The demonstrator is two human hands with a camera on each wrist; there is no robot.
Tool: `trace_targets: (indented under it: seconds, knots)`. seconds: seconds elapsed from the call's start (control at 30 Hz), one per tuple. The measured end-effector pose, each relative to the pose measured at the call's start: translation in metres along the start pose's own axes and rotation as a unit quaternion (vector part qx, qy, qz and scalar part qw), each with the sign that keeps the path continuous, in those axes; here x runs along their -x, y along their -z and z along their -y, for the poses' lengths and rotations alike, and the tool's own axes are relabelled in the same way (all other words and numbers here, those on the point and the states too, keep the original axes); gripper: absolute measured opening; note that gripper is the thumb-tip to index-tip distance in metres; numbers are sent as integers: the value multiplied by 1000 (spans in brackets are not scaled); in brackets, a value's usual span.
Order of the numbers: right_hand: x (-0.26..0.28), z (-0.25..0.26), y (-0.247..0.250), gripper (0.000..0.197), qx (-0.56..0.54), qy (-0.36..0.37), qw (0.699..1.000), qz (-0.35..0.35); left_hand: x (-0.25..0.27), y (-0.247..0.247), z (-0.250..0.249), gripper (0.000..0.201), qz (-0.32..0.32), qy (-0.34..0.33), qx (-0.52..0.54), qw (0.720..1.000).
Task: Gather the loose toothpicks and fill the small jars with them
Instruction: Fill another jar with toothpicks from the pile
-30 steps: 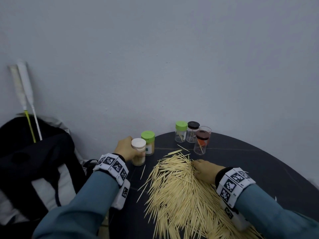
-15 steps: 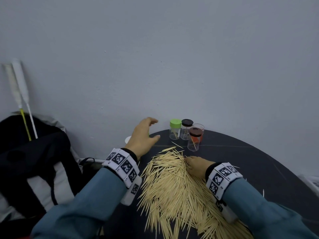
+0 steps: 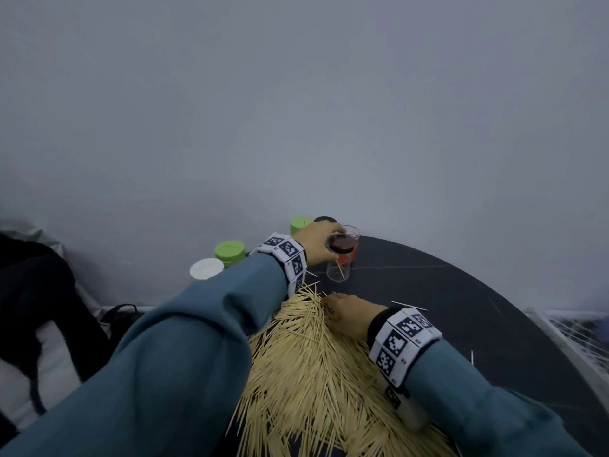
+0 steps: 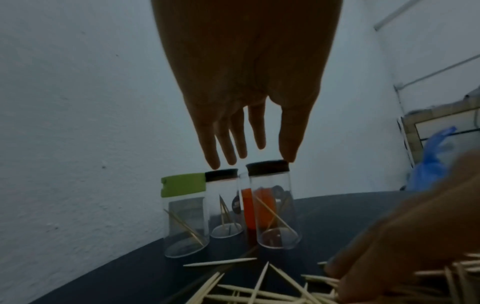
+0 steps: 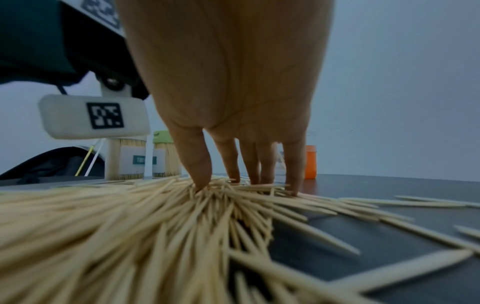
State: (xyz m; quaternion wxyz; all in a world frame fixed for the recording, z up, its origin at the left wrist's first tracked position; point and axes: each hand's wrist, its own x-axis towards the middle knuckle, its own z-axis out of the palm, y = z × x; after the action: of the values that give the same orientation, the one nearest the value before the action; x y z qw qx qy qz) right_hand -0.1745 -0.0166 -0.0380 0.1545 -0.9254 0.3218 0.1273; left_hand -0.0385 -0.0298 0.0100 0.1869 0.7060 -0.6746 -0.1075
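Head view: pale, pointed toothpicks (image 3: 306,374) lie heaped; right hand (image 3: 349,313) presses them, left hand (image 4: 249,98) spread above jars (image 4: 272,205).

Left hand (image 3: 318,240) now off the white-lidded jar (image 3: 206,268), across at the brown-lidded jar (image 3: 339,260).

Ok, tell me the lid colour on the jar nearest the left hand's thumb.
Dark brown lid, clearest in the left wrist view.

A round dark table (image 3: 461,291) carries a broad pile of loose toothpicks (image 3: 313,374). Small clear jars (image 4: 275,207) stand upright at its far edge, near the wall.
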Motion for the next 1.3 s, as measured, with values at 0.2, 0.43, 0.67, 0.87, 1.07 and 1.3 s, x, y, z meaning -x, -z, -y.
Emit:
trace_targets:
  seconds: [0.2, 0.43, 0.67, 0.87, 1.07, 1.3]
  knots:
    - [1, -1, 0, 49, 9, 2, 1000, 3, -18, -14, 1, 72, 16, 7, -8, 1000]
    - [0, 0, -2, 47, 15, 1, 1000, -1, -24, -20, -2, 60, -13, 37, 14, 999]
    - [2, 2, 0, 47, 10, -8, 1000, 7, -2, 3, -13, 53, -115, 0, 108, 987]
    - [11, 6, 6, 47, 15, -10, 1000, 2, 51, 40, -22, 47, -174, 4, 225, 959]
    - [23, 6, 13, 45, 10, -9, 1000, 8, 106, 46, -20, 56, -155, 24, 328, 932]
    - [35, 2, 31, 44, -1, 27, 999, -35, 138, 12, -13, 52, -144, 31, 374, 916]
